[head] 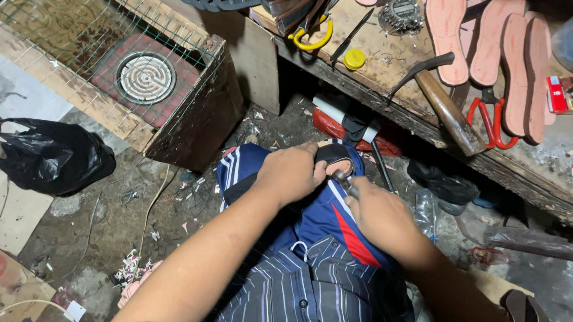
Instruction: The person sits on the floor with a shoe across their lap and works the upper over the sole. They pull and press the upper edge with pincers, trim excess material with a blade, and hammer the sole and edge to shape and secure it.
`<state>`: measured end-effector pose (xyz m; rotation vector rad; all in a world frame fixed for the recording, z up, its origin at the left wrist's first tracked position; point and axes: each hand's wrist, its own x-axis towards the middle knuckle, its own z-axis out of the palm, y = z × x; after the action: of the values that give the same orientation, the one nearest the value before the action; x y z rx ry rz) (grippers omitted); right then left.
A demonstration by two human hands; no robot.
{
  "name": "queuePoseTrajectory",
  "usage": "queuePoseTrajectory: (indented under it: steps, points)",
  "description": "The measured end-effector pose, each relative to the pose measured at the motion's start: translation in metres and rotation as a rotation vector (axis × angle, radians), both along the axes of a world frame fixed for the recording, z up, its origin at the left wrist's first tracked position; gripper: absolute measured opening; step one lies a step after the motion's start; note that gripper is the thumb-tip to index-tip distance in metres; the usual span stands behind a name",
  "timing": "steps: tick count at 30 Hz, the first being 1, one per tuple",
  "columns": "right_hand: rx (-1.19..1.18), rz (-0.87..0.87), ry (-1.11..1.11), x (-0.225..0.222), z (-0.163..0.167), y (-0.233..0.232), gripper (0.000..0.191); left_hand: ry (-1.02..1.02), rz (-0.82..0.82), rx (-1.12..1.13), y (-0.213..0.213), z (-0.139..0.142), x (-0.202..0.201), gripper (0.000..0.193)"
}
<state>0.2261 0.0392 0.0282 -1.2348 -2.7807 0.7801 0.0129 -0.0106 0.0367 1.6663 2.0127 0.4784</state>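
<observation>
The left hand [292,173] is pressing a dark shoe sole [335,158] against the knee, fingers closed over its edge, apparently to steady it. The right hand [379,213] is gripping a small metal tool [343,179], fingers closed, its tip touching the sole. A hammer [447,103] and red-handled scissors [491,121] are lying near the workbench's [393,88] front edge.

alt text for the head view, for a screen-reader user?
Seen from above, a seated person's left hand presses a dark shoe piece onto their knee while the right hand works it with a small metal tool. A cluttered wooden workbench ahead holds pink soles, a hammer and red-handled scissors.
</observation>
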Motion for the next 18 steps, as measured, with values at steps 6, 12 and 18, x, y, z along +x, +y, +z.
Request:
queuePoseTrajectory:
  steps: [6, 12, 18]
  points:
    - [-0.006, -0.131, 0.047, -0.022, -0.020, -0.002, 0.042, -0.018, -0.020, 0.070, 0.000, -0.007, -0.001, 0.049]
    - [0.159, 0.018, -0.086, -0.038, -0.043, -0.012, 0.027, -0.014, -0.036, -0.070, 0.000, -0.012, -0.009, 0.051]
    - [-0.079, 0.022, -0.086, -0.032, 0.002, -0.006, 0.032, -0.017, -0.088, -0.067, -0.002, -0.005, -0.015, 0.053]
